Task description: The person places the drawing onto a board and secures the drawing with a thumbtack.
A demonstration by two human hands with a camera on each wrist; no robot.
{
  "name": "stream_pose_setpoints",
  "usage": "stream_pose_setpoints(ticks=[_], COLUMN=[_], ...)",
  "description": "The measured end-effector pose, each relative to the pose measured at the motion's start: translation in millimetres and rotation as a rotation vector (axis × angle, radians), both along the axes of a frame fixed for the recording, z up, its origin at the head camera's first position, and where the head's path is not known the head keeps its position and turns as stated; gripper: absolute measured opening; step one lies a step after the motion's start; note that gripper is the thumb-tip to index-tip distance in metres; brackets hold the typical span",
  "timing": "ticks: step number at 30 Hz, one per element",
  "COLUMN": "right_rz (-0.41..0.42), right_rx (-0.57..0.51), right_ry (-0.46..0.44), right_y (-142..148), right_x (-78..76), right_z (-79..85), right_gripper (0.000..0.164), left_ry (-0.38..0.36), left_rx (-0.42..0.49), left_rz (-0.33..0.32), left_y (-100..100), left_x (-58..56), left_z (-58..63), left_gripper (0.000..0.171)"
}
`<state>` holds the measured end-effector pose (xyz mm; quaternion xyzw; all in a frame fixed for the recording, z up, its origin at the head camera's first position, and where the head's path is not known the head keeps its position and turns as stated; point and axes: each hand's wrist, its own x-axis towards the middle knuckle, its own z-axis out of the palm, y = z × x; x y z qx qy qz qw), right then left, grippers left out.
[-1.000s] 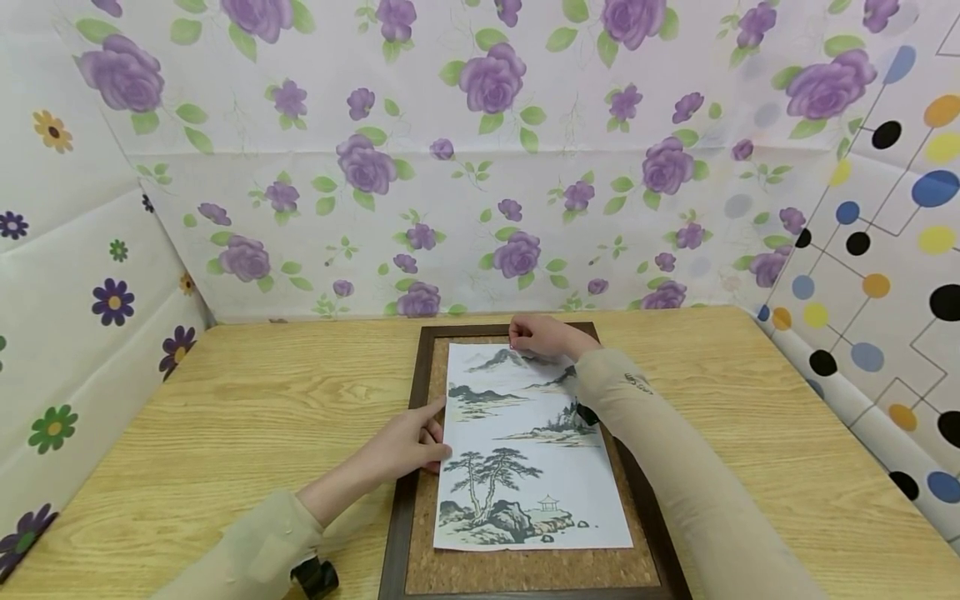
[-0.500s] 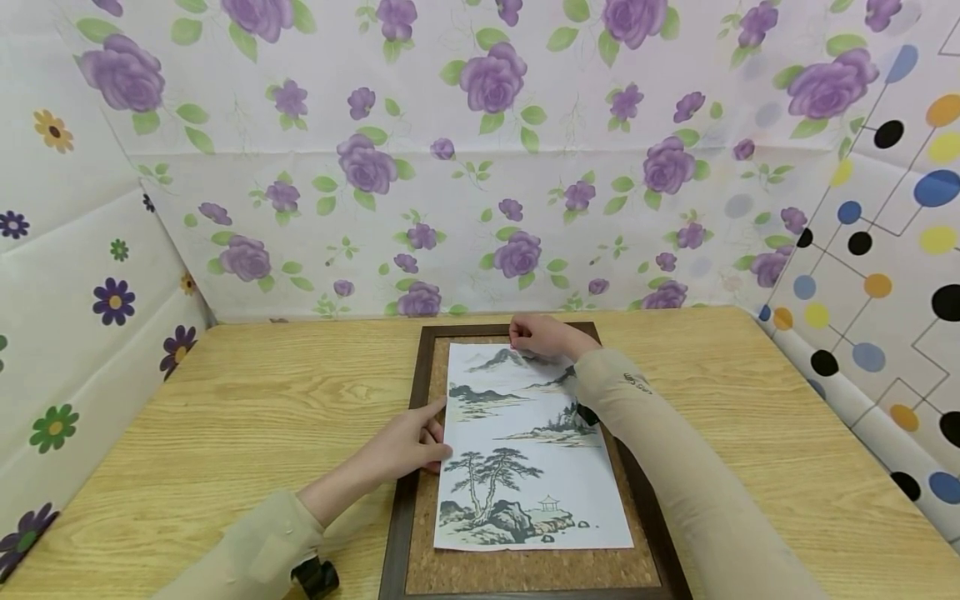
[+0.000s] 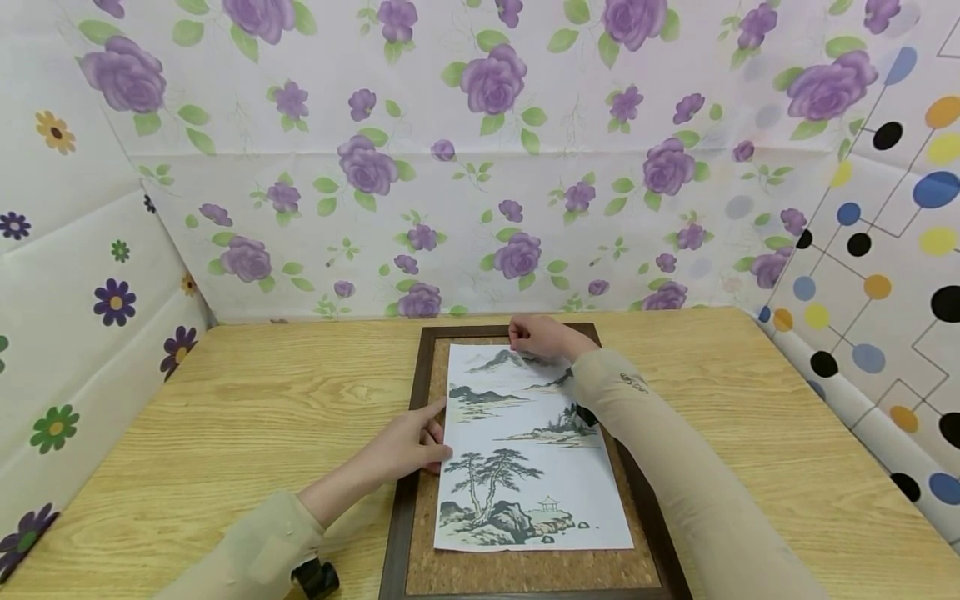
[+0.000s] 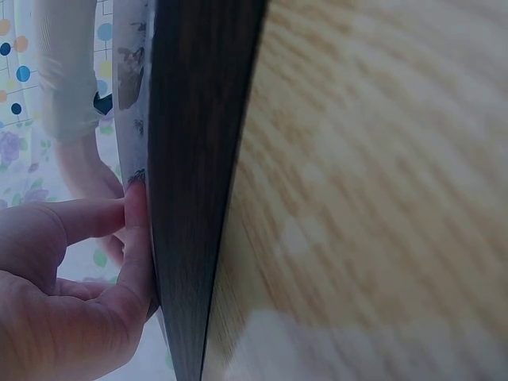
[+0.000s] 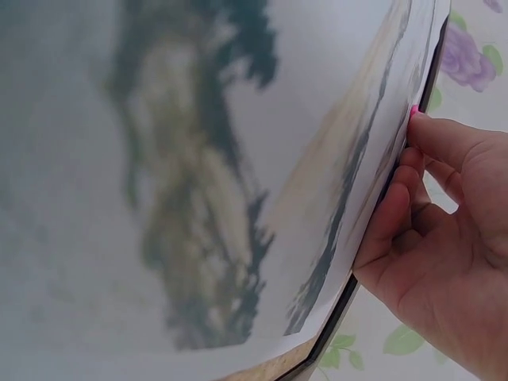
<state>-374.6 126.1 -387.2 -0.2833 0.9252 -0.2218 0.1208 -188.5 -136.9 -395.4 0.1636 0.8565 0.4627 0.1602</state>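
Note:
A sheet of paper [image 3: 577, 479] printed with an ink landscape of mountains, trees and a pavilion lies on a cork board [image 3: 532, 570] with a dark brown frame [image 3: 399, 533]. At the top edge of the sheet, my right hand [image 3: 546, 336] pinches a small pink push pin [image 5: 413, 111], mostly covered by the fingertips. Its other fingers are curled at the board's top. My left hand [image 3: 408, 446] rests over the left side of the frame, index finger and thumb stretched onto the sheet's left edge, the remaining fingers bent beneath.
The board lies on a wood-grain table [image 3: 300, 375]. Behind it hangs a purple-flowered cloth [image 3: 465, 208]. A flower-patterned cloth [image 3: 67, 333] stands on the left, a dotted one [image 3: 877, 242] on the right. Dark bands [image 3: 315, 577] circle the sleeves.

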Motion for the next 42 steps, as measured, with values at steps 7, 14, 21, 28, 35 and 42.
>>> stream_pose_setpoints(ticks=[7, 14, 21, 28, 35, 42], right_rz=[-0.018, -0.028, -0.029, -0.002, -0.009, -0.105], right_rx=[-0.017, -0.003, 0.003, 0.002, -0.023, -0.170], right_ry=[-0.018, -0.017, -0.021, -0.054, -0.100, -0.054], right_y=[-2.7, -5.0, -7.1, -4.3, 7.5, 14.9], right_x=[-0.1, -5.3, -4.9, -2.5, 4.9, 25.6], right_z=[1.0, 0.5, 1.2, 4.9, 13.3, 24.6], right_gripper=[0.010, 0.011, 0.011, 0.011, 0.017, 0.020], left_ry=[-0.006, -0.003, -0.008, -0.019, -0.002, -0.061], left_rx=[0.006, -0.003, -0.010, 0.002, 0.002, 0.048], left_rz=[-0.005, 0.000, 0.009, 0.011, -0.005, -0.020], left_y=[-1.0, -1.8, -2.4, -1.4, 2.3, -5.0], left_x=[0.5, 1.9, 2.0, 2.0, 1.2, -1.0], left_z=[0.5, 3.4, 3.8, 2.3, -1.0, 0.5], left_gripper=[0.080, 0.081, 0.080, 0.081, 0.080, 0.080])
